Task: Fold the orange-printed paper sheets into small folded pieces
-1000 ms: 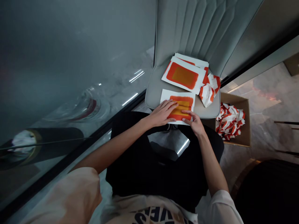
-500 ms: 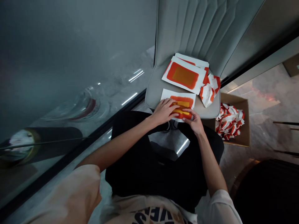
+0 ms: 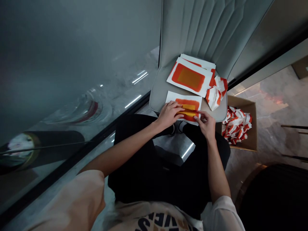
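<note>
A white paper sheet with an orange block and a gold rectangle (image 3: 189,106) lies at the front edge of the chair seat. It is creased across its middle, with a ridge raised along the crease. My left hand (image 3: 169,114) pinches that ridge from the left, fingers above and thumb below. At the sheet's right edge, my right hand (image 3: 206,123) grips the same ridge between thumb and fingers. Behind it, a stack of flat printed sheets (image 3: 189,77) rests on the seat. Crumpled orange-and-white folded papers (image 3: 215,94) sit to the right of the stack.
The grey padded chair (image 3: 160,93) faces me. A cardboard box (image 3: 252,128) on the floor at its right holds many folded orange-and-white papers (image 3: 237,125). A glass panel stands along the left. A dark round object (image 3: 276,199) is at lower right.
My right hand has slid right along the crease to the sheet's right edge, uncovering more of the gold rectangle. My left hand has stayed nearly in place.
</note>
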Motion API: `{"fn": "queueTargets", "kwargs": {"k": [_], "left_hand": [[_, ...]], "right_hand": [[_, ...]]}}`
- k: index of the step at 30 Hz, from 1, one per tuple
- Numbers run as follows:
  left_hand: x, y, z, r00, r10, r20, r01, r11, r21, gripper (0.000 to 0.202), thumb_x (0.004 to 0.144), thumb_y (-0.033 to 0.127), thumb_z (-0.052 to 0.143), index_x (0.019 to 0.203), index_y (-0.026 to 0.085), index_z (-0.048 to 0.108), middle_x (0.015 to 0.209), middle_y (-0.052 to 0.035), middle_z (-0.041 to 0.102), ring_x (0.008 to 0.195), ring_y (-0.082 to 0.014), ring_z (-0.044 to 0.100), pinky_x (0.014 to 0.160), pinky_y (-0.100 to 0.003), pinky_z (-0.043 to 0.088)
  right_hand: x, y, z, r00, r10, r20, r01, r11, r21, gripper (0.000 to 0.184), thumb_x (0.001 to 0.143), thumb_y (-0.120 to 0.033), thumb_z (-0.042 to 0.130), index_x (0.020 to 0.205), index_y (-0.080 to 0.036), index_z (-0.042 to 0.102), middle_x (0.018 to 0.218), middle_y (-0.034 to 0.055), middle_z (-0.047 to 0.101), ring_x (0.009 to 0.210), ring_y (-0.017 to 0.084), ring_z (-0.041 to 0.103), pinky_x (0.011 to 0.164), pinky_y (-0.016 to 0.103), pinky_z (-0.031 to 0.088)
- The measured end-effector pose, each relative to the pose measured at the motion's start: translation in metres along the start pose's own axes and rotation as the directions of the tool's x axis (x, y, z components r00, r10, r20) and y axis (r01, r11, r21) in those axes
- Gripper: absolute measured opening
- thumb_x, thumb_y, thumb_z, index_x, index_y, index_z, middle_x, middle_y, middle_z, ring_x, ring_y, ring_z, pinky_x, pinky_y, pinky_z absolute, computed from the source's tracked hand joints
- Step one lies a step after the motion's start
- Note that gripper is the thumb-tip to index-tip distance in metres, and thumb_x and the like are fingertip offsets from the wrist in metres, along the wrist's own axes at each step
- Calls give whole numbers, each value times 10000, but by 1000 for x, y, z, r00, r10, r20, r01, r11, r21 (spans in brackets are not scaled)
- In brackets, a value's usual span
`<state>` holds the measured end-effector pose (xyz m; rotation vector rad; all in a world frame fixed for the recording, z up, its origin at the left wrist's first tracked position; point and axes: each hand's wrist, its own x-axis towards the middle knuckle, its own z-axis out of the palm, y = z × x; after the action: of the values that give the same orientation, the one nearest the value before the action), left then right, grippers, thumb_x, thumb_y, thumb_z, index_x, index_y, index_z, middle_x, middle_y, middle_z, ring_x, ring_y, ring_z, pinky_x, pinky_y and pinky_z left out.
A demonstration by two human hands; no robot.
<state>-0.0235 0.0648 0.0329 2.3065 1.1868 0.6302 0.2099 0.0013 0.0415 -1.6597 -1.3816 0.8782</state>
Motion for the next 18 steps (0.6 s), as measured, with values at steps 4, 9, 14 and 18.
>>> {"fn": "queueTargets", "kwargs": {"k": [4,9,14,18], "left_hand": [[2,0,0,1000,-25,-8,25,1000,-18,285,934,329,750,1203,238,767,1251,-82,707,1227,-282,555,1043,-467,480],[6,-3,1,999,-54,10,54,998,-26,294,894,305,794,1186,270,784,1218,-67,714,1192,-279,561,1038,-465,475],[9,-7,-2,998,-51,35,51,999,-17,263,910,287,775,1173,283,792,1228,-59,712,1198,-275,552,1040,-457,460],[11,-3,-6,996,-70,62,71,997,-10,260,918,280,763,1176,275,789,1217,-57,725,1153,-279,562,1009,-458,460]], "right_hand": [[3,-2,0,998,-61,12,62,994,-89,422,875,-525,733,1159,-214,772,810,34,684,672,188,559,664,314,496],[14,4,3,990,-135,33,138,975,-173,393,882,-537,732,1104,-216,784,855,48,700,646,178,525,644,322,474],[20,3,4,990,-142,20,143,966,-216,355,881,-517,751,1020,-194,796,771,27,621,608,161,485,639,320,472],[19,0,5,972,-235,5,225,925,-306,302,899,-474,750,1039,-214,811,865,45,522,746,199,526,754,358,519]]}}
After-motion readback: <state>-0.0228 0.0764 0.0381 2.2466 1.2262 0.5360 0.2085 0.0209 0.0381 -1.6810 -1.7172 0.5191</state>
